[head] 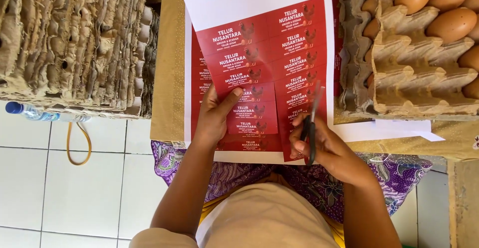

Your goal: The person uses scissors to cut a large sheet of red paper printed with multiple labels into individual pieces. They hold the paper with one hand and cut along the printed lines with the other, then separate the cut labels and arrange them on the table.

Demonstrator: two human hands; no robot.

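Stack of empty pulp trays (75, 43) far left on desk (167, 78). Egg tray (414, 73) far right, brown eggs inside. Sheet of red labels (264, 53) between them, tilted, lower edge at lap. Left hand (215, 116) clamped on sheet's lower left, thumb on top. Right hand (324, 146) closed round scissors (312, 123), blades in sheet's lower right, partway up cut.
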